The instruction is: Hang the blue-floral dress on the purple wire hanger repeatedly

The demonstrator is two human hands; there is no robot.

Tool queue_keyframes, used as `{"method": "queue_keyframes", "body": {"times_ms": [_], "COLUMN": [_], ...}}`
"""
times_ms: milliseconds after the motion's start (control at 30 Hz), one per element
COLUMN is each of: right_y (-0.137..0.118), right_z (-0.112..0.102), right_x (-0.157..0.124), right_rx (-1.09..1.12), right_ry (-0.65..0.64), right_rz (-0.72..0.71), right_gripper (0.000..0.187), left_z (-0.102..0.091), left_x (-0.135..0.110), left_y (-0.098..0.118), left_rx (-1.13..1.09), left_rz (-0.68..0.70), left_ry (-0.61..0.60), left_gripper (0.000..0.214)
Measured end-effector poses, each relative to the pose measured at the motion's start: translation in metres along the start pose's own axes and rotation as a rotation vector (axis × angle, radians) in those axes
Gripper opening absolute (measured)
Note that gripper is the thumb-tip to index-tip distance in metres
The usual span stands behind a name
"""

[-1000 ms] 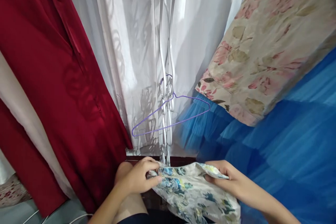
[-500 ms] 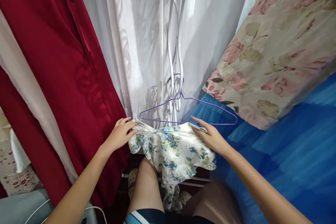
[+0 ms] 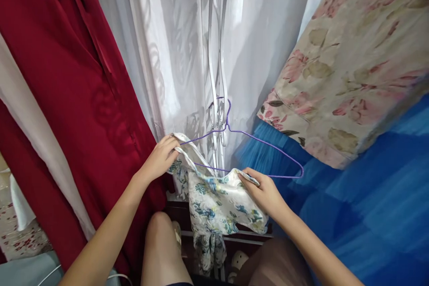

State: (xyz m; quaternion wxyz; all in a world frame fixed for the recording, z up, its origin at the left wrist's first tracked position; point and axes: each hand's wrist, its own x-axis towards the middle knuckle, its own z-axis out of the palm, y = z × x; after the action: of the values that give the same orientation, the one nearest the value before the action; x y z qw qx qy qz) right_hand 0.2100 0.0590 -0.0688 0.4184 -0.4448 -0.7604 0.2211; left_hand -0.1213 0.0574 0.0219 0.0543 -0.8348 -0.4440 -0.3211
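Observation:
A white garment with a blue and yellow floral print (image 3: 214, 205) hangs between my hands, in front of a purple wire hanger (image 3: 268, 140). My left hand (image 3: 162, 154) is closed on the garment's left strap edge, which loops over the hanger's left end. On the other side, my right hand (image 3: 263, 190) pinches the garment's top right edge, just below the hanger's bottom bar. The hanger's right end sticks out bare past my right hand. Its hook sits around the scrolled white metal bars (image 3: 217, 76).
Dark red fabric (image 3: 90, 98) hangs on the left and white curtains (image 3: 181, 53) behind the bars. To the right hang a pink floral cloth (image 3: 321, 76) and blue tulle (image 3: 368, 205). My bare knee (image 3: 161, 232) is below the garment.
My left hand has lifted the garment's left edge up over the hanger's left end, stretching the neckline open. My right hand has lowered slightly, still gripping the right edge.

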Motion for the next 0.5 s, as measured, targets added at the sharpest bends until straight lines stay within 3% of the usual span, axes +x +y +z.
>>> {"method": "queue_keyframes", "body": {"times_ms": [167,267,400,500], "right_y": [-0.007,-0.006,0.005,0.013], "right_z": [-0.012,-0.036,-0.081,-0.113], "right_x": [-0.015,-0.029,-0.028,-0.007], "right_rx": [0.073,0.125,0.023,-0.135], "right_ry": [-0.013,0.05,0.346,0.346], "right_rz": [0.024,0.046,0.101,0.079], "right_gripper": [0.022,0.049,0.084,0.093], "left_z": [0.015,0.025,0.034,0.034], "left_x": [0.015,0.009,0.0,-0.001], "left_y": [0.032,0.038,0.04,0.041], "left_rx": [-0.152,-0.177,-0.186,-0.168], "left_rz": [0.028,0.03,0.048,0.038], "left_ry": [-0.064,0.003,0.08,0.073], "left_gripper": [0.015,0.013,0.012,0.012]}}
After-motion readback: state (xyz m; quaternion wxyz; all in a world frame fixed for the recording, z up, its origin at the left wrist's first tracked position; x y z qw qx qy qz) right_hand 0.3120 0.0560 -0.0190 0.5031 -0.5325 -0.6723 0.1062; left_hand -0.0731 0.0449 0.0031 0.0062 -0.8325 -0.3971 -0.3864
